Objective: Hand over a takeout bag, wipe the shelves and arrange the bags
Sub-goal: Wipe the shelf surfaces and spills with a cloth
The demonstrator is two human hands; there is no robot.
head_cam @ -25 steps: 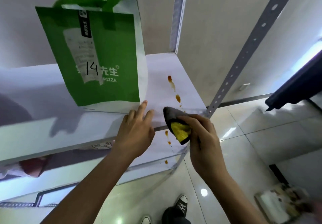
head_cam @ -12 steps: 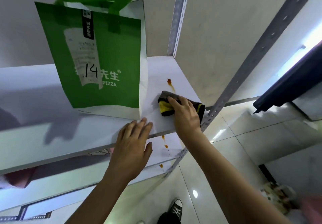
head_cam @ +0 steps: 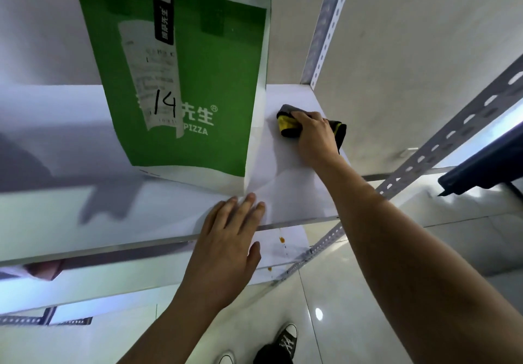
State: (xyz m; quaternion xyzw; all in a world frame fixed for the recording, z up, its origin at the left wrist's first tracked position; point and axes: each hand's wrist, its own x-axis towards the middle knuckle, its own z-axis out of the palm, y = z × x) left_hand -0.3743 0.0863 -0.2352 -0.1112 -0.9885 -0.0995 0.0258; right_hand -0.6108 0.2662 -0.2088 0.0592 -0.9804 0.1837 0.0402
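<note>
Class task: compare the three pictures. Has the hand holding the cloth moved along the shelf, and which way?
Yes. The right hand has pushed the cloth from the shelf's front edge toward the back, beside the green bag.

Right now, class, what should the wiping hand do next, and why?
Probably bring the cloth in the right hand down to the lower shelf: the upper shelf shows no stains, but orange spots sit below.

left hand [head_cam: 226,247]: bare, no ring or glove | right hand [head_cam: 315,134]: bare, no glove | forearms: bare, no sleeve or watch in view | shoe [head_cam: 285,341]: black canvas, white laces, white sole | trouser leg: dark
</note>
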